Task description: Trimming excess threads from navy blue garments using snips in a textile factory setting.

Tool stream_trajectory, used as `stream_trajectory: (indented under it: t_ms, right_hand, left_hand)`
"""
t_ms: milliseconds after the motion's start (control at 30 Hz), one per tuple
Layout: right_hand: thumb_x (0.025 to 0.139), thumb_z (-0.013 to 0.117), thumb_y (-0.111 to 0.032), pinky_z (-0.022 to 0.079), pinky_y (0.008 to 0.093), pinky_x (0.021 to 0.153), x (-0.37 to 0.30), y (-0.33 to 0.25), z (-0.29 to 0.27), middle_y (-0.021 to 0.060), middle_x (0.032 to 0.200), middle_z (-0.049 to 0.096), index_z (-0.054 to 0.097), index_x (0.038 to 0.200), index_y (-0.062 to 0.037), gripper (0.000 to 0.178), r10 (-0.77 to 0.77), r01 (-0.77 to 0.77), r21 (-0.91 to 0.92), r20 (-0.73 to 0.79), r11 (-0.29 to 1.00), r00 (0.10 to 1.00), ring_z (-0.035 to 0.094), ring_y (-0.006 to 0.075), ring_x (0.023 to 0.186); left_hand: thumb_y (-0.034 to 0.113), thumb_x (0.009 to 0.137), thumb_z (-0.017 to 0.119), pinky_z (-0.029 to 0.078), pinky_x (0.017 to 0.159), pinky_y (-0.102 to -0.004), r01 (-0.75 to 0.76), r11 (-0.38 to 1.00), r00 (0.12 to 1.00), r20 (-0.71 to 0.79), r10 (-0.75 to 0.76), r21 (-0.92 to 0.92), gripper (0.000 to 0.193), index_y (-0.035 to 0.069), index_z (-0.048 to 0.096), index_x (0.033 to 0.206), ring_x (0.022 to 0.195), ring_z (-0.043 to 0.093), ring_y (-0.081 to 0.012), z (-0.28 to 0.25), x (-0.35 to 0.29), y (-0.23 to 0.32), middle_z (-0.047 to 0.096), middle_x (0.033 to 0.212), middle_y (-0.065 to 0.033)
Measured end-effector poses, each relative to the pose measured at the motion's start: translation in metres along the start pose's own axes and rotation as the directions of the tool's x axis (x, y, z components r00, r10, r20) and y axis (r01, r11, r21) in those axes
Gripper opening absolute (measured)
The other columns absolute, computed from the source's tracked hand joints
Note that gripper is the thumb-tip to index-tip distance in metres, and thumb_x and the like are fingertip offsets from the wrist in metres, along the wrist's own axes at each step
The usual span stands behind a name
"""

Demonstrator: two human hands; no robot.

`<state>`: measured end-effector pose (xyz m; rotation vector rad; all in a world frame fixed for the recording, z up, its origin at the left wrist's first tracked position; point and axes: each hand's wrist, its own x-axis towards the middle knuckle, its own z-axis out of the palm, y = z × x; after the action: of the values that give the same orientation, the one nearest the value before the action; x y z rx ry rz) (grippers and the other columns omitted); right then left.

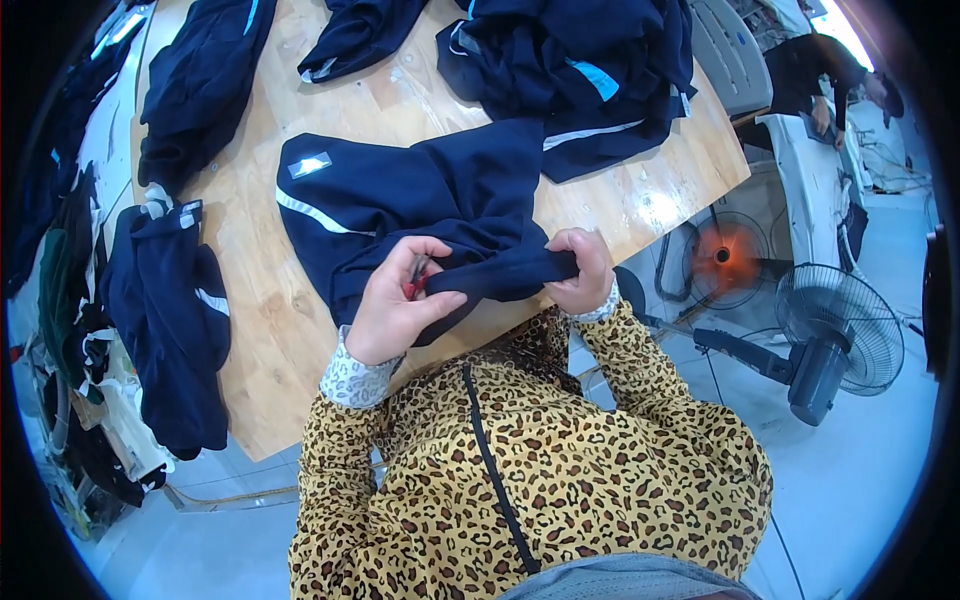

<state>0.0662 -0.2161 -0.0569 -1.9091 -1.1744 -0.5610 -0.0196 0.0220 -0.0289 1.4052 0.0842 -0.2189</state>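
Note:
A navy garment (pixel 430 185) with a white stripe and a clear sticker lies across the near part of the wooden table, its near edge lifted in a fold between my hands. My left hand (pixel 390 305) is closed on one end of this fold. In the same palm sits a small red-handled cutting tool (pixel 415 280), mostly covered by the fingers; it looks like thread snips. My right hand (pixel 584 270) pinches the other end of the fold between thumb and fingers.
More navy garments lie piled on the table (pixel 265 370): a heap (pixel 590 70) at the far right, others (pixel 165 320) at the left edge. Two fans (pixel 835 330) stand on the right, near a grey chair (pixel 730 55). Another person (pixel 815 75) works at the far right.

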Motion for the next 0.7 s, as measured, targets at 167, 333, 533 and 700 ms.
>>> stream_trajectory:
  t_ms: [167, 333, 533, 700]
  right_hand:
    - [0.058, 0.065, 0.010, 0.048, 0.0290, 0.071, 0.014, -0.007, 0.002, 0.0108, 0.086, 0.058, 0.031, 0.132, -0.0020, 0.082, 0.149, -0.167, 0.120, 0.144, 0.979, 0.978, 0.058, 0.0197, 0.075]
    - [0.063, 0.069, 0.008, 0.048, 0.0266, 0.066, 0.025, -0.012, 0.006, 0.0085, 0.082, 0.054, 0.040, 0.130, -0.0054, 0.074, 0.313, -0.353, 0.251, 0.186, 0.901, 0.931, 0.056, 0.0172, 0.071]
    - [0.063, 0.070, 0.002, 0.049, 0.0273, 0.063, 0.048, -0.022, 0.006, 0.0060, 0.078, 0.060, 0.066, 0.097, -0.0070, 0.035, 0.340, -0.440, 0.258, 0.353, 0.860, 0.872, 0.061, 0.0189, 0.070]
    - [0.064, 0.071, 0.000, 0.047, 0.0259, 0.059, 0.051, -0.023, 0.009, 0.0075, 0.074, 0.063, 0.070, 0.083, -0.0043, 0.020, 0.336, -0.488, 0.329, 0.423, 0.809, 0.842, 0.061, 0.0172, 0.065]
  left_hand:
    - [0.003, 0.071, 0.074, 0.042, 0.068, -0.0179, 0.125, 0.987, 0.989, -0.065, -0.133, -0.105, 0.044, 0.005, 0.048, 0.106, 0.076, 0.049, -0.0051, -0.019, -0.007, -0.001, 0.051, 0.087, 0.0005]
    - [0.006, 0.070, 0.076, 0.043, 0.069, -0.0192, 0.152, 0.975, 0.981, -0.097, -0.169, -0.163, 0.044, 0.004, 0.049, 0.104, 0.075, 0.048, -0.0049, -0.022, -0.012, 0.003, 0.050, 0.085, 0.0009]
    - [0.007, 0.071, 0.075, 0.038, 0.060, -0.0172, 0.181, 0.961, 0.972, -0.115, -0.207, -0.207, 0.039, 0.005, 0.049, 0.100, 0.070, 0.046, -0.0036, -0.028, -0.016, 0.010, 0.050, 0.082, 0.0025]
    - [0.010, 0.073, 0.074, 0.033, 0.051, -0.0160, 0.159, 0.952, 0.972, -0.128, -0.198, -0.263, 0.035, 0.008, 0.049, 0.097, 0.063, 0.043, -0.0027, -0.025, -0.015, 0.008, 0.049, 0.077, 0.0048]
